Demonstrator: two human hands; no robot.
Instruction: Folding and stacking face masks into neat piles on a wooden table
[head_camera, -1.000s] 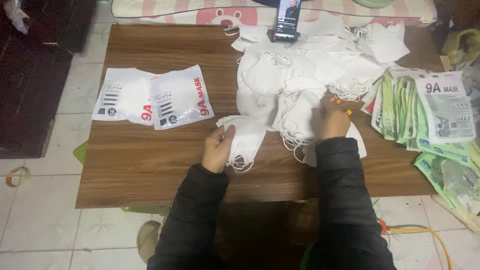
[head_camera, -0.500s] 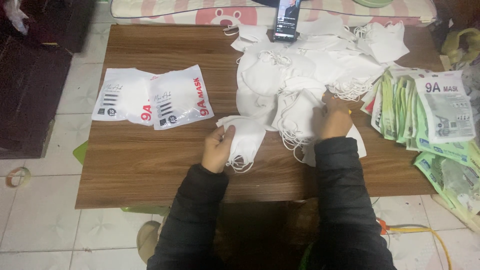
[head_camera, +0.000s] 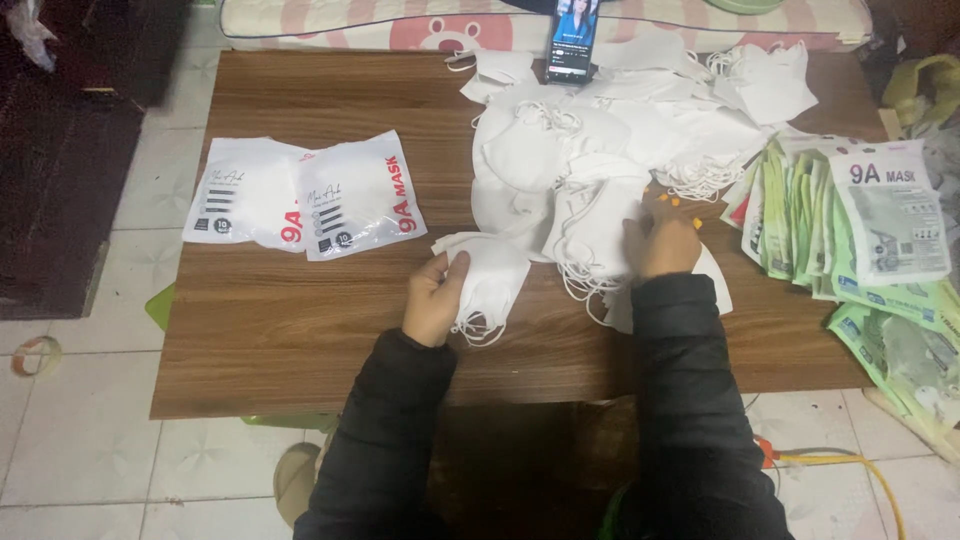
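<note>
The person is leaning over a wood-grain table (head_camera: 300, 330), both forearms in puffy black jacket sleeves (head_camera: 690, 400) reaching forward from the near edge. The left hand (head_camera: 435, 300) is resting low on the tabletop with its fingers curled closed around a small stack of white face masks (head_camera: 490, 280), thumb pressing on top and thin elastic ear loops trailing out beneath the stack toward the table edge. The right hand (head_camera: 665, 245) is lying knuckles-up, fingers bent and pressing into the near edge of a large loose heap of white masks (head_camera: 600, 150); whether it is actually pinching one mask cannot be told, since the fingertips are sinking out of sight into the soft folds. The heap is spreading across the far middle of the table, its pieces looking soft, matte and cup-folded, with tangled loops sticking out. Standing behind it at the far edge is a smartphone (head_camera: 572, 35) with a lit screen. To the left, well apart from the hands, two flat glossy white pouches (head_camera: 305, 195) with red lettering are lying overlapped. To the right, a fanned pile of green-and-white mask packets (head_camera: 860, 230) is spilling over the table's right edge. A yellow cable (head_camera: 850, 465) is curving over the pale tiled floor (head_camera: 80, 450).
</note>
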